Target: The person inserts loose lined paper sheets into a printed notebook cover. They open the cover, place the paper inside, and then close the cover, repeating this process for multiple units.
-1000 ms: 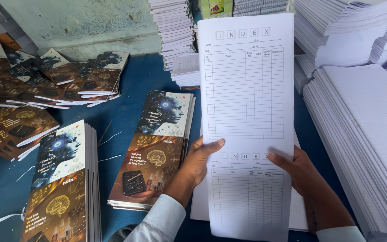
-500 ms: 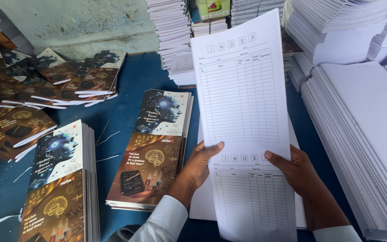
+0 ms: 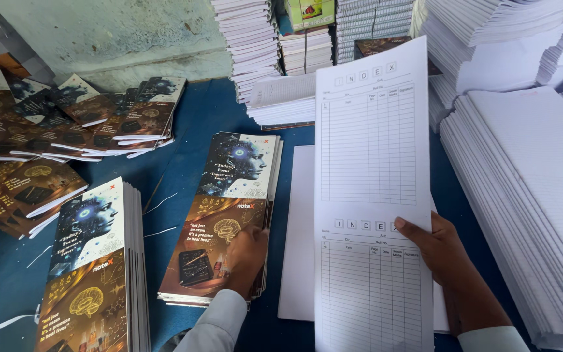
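A notebook bindery or print workshop: printed covers [image 3: 219,215] piled on the blue bench [image 3: 190,124], tall stacks of ruled pages [image 3: 522,189] all round, bare plaster wall [image 3: 112,39] behind.

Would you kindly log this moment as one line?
left hand: on stack of printed covers | right hand: holding white ruled index sheet
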